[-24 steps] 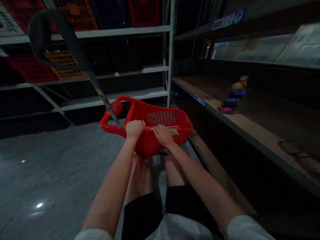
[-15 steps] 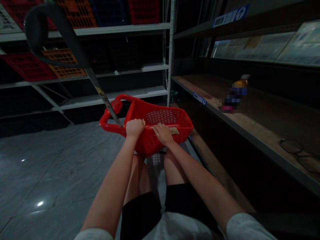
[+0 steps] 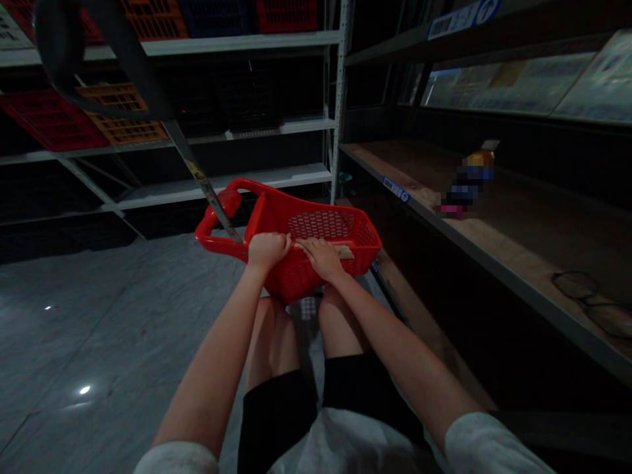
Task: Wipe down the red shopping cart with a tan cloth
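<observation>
Two racks [image 3: 339, 99] stand near the red basket [image 3: 286, 282] over grey, apparently tiled floor [image 3: 123, 316].

Above the red basket [image 3: 296, 280], room is lying open; a slanting pole [image 3: 196, 172] is barring its left, a shelf [image 3: 523, 230] its right.

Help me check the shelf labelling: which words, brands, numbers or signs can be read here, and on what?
No word, brand or number can be read.
Upper shelf label: white arrow sign in a circle, beside a barcode; printing too blurred.
Lower shelf label: similar arrow; printing too small.
Yellow sticker on the slanted pole: dark marks, too small to read.
Bottle: pixelated, unreadable.
Red basket: no text visible.
</observation>
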A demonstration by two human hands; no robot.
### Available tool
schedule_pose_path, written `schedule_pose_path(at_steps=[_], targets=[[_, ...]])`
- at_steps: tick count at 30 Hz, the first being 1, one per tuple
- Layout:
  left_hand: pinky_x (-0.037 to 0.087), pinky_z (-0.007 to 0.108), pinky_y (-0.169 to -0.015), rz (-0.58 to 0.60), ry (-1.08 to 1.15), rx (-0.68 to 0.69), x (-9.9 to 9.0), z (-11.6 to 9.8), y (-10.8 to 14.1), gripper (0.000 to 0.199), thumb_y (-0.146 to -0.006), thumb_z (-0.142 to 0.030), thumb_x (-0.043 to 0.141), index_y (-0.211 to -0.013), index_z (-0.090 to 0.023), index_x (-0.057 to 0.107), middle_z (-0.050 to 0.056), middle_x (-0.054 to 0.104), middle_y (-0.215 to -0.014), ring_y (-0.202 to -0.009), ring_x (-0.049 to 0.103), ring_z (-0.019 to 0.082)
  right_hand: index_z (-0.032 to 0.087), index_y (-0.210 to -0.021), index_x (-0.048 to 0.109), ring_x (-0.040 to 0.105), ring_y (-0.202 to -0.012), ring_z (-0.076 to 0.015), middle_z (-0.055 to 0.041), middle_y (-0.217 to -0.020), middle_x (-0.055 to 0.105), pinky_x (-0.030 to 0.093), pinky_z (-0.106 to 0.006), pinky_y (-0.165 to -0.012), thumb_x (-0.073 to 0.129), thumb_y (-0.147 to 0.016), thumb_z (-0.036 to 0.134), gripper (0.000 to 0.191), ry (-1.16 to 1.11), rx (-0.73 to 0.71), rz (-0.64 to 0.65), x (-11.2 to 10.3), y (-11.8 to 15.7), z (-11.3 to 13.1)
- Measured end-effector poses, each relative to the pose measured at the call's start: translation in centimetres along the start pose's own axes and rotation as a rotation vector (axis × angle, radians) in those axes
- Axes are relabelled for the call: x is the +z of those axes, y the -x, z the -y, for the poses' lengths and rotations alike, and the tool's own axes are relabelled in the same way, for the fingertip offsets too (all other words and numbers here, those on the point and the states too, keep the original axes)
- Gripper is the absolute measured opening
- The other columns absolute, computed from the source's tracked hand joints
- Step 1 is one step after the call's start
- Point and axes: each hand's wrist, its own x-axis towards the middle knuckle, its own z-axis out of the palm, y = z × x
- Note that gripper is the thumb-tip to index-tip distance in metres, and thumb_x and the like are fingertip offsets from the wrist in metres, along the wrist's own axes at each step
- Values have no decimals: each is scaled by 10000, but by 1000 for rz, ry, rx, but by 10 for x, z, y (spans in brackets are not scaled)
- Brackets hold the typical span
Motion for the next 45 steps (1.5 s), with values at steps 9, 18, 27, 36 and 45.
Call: schedule_pose_path(at_steps=[9,18,27,36,45], targets=[[447,398,-728,-58,-18,94,12,-2,5,618,-1069,-402,281,-907,-100,794,220,763,-858,-845,737,316,295,-1394,591,558,-1111,-247,-79,-1242,669,400,-362,-965,358,-1085,405,402,46,63,58,-4,-9,1],[447,401,-740,-36,-17,20,14,-12,-6,597,-1056,-364,296,-921,-74,801,240,761,-861,-875,740,327,285,-1358,597,551,-1124,-249,-82,-1256,649,382,-366,-963,339,-1088,406,393,37,103,67,-5,-14,-7],[445,413,-782,-55,-15,18,16,-13,-8,616,-1058,-362,273,-933,-85,808,229,765,-879,-890,729,312,298,-1367,596,544,-1123,-258,-81,-1266,646,388,-374,-968,358,-1082,415,389,35,118,32,3,-14,-11],[439,404,-757,-46,-18,-8,13,-16,-7,599,-1054,-347,275,-935,-79,798,228,767,-878,-886,735,321,304,-1376,593,540,-1122,-252,-81,-1255,643,408,-385,-976,372,-1081,401,381,36,128,54,3,-16,-11],[451,413,-765,-89,-21,-2,20,-14,-7,585,-1052,-331,287,-904,-87,798,228,762,-856,-870,734,313,293,-1377,596,541,-1091,-248,-84,-1238,641,410,-383,-968,355,-1085,392,392,47,123,34,8,-17,-12]])
